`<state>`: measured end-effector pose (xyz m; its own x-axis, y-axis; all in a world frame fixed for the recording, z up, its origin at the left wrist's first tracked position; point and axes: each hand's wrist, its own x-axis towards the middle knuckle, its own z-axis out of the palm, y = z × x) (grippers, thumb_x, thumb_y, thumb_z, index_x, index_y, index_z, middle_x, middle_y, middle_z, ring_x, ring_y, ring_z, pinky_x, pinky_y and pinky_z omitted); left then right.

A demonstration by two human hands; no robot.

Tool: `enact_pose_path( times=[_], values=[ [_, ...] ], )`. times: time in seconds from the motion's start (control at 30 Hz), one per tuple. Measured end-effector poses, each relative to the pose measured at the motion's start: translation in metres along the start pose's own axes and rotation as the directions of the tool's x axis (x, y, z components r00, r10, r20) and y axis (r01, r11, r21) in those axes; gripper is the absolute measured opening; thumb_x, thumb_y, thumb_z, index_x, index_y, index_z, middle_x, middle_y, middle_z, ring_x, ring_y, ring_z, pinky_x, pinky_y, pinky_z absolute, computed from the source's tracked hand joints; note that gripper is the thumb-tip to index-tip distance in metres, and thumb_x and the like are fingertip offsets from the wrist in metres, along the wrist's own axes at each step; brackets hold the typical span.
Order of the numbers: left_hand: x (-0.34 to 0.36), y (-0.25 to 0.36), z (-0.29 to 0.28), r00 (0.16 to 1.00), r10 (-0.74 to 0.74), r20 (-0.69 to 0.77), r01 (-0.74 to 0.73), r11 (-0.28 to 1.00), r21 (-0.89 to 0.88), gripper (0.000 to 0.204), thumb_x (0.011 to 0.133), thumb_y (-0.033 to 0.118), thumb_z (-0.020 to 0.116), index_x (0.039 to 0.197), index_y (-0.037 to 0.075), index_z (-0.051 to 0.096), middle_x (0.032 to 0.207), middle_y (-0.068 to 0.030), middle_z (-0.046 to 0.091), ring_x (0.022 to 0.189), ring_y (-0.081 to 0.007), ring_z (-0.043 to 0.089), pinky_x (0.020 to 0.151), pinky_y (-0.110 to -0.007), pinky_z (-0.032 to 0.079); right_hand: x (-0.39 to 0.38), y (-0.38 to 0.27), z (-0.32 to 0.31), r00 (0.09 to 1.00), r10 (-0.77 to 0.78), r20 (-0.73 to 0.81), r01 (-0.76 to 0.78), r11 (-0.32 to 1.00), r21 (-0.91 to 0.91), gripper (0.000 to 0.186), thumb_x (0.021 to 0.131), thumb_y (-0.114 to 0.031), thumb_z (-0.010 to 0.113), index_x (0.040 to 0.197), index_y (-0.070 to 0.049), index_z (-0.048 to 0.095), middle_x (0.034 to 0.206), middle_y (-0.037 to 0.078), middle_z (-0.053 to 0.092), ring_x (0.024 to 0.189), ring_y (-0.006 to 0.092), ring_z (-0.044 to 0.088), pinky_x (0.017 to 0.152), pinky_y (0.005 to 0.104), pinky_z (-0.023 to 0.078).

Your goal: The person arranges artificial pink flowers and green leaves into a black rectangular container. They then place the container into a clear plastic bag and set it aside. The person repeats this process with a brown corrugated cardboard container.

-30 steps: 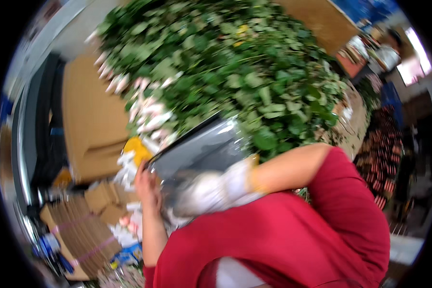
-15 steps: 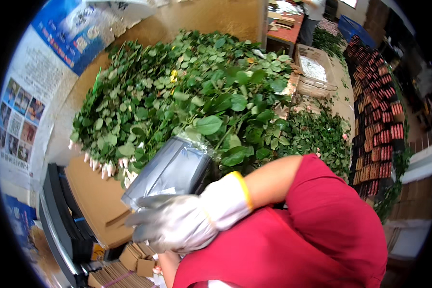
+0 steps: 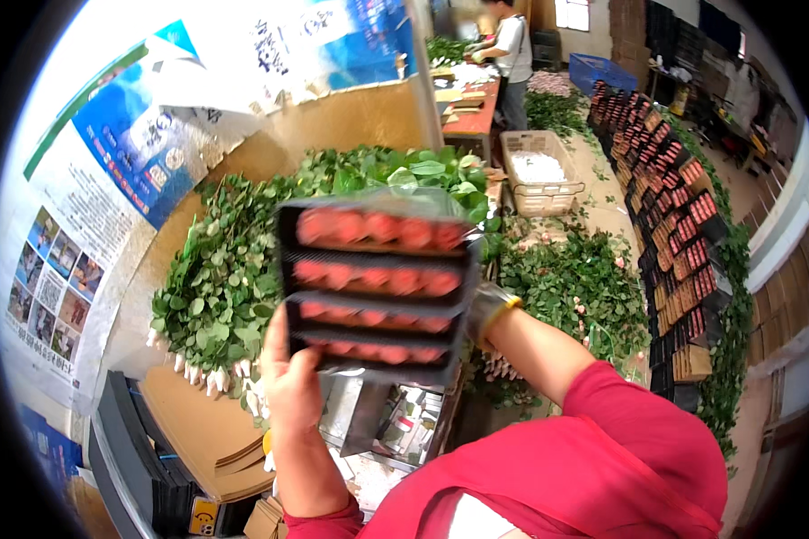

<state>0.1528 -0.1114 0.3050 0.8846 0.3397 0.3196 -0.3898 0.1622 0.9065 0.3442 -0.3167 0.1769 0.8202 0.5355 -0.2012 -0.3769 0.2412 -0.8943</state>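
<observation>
A wrapped bunch of roses is held up in front of me, slightly blurred. Its coral-pink heads sit in several rows, divided by dark corrugated sheets, and green leaves stick out at its far end. My bare left hand grips its lower left corner, thumb on the near face. At its right side is my right hand, in a grey and white glove with a yellow cuff; its fingers go out of sight behind the bunch. Beneath lies an open metal-edged box or frame with printed paper in it.
Cut leafy stems with pale heads heap up left. Flat brown cardboard and dark sheets stand at the lower left. More stems, a beige crate and rows of packed roses lie right. A co-worker stands far back.
The bunch of roses now shows its flower heads; before, a clear-wrapped grey package lay over the leaves under the gloved hand. My left hand has come up into view. The view has tilted upward.
</observation>
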Motion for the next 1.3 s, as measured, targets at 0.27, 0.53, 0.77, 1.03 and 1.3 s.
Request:
enact_pose_path(
  times=[0.27,0.53,0.77,1.03,1.3],
  values=[
    [-0.060,0.051,0.141,0.903,0.145,0.404,-0.303,0.881,0.362,0.074,0.074,-0.014,0.040,0.147,-0.004,0.039,0.147,-0.0156,0.045,0.122,-0.0139,0.052,0.079,-0.017,0.047,-0.102,-0.027,-0.069,0.971,-0.178,-0.161,0.176,0.984,-0.028,0.054,0.100,-0.040,0.047,0.144,-0.009,0.039,0.143,0.009,0.042,0.126,0.0251,0.041,0.104,0.0396,0.034],
    [-0.117,0.053,0.229,0.807,0.198,0.556,-0.457,0.806,0.376,0.073,0.076,-0.003,0.057,0.147,-0.002,0.039,0.153,-0.0258,0.033,0.138,-0.0348,0.040,0.103,-0.036,0.043,-0.192,-0.064,-0.158,0.893,-0.321,-0.317,0.299,0.947,-0.117,0.053,0.100,-0.038,0.048,0.143,-0.009,0.040,0.140,0.009,0.044,0.123,0.0246,0.043,0.102,0.0384,0.035],
    [-0.121,-0.010,0.239,0.261,0.240,0.935,-0.605,0.795,-0.035,0.043,0.085,0.019,0.072,0.126,0.007,0.065,0.125,-0.0181,0.064,0.098,-0.0282,0.069,0.074,-0.032,0.056,-0.273,-0.079,-0.225,0.792,-0.383,-0.475,0.265,0.917,-0.297,0.052,0.100,-0.037,0.048,0.142,-0.008,0.040,0.138,0.009,0.045,0.120,0.0241,0.044,0.099,0.0374,0.037],
    [-0.072,-0.170,0.087,0.901,-0.429,0.069,0.080,0.319,0.944,0.031,0.089,0.027,0.063,0.084,-0.002,0.071,0.078,-0.0177,0.071,0.069,-0.0294,0.070,0.069,-0.039,0.054,-0.318,-0.030,-0.268,0.707,-0.234,-0.667,0.063,0.961,-0.270,0.051,0.100,-0.036,0.049,0.141,-0.007,0.041,0.135,0.010,0.047,0.117,0.0236,0.046,0.097,0.0363,0.038],
    [-0.030,-0.235,0.085,0.992,-0.125,0.027,0.054,0.603,0.796,0.019,0.087,0.016,0.066,0.096,-0.001,0.066,0.092,-0.0196,0.067,0.090,-0.0385,0.064,0.081,-0.045,0.050,-0.331,-0.017,-0.259,0.594,-0.158,-0.789,-0.076,0.965,-0.250,0.049,0.099,-0.034,0.050,0.139,-0.007,0.042,0.132,0.010,0.049,0.114,0.0230,0.048,0.094,0.0351,0.040]
  ],
)
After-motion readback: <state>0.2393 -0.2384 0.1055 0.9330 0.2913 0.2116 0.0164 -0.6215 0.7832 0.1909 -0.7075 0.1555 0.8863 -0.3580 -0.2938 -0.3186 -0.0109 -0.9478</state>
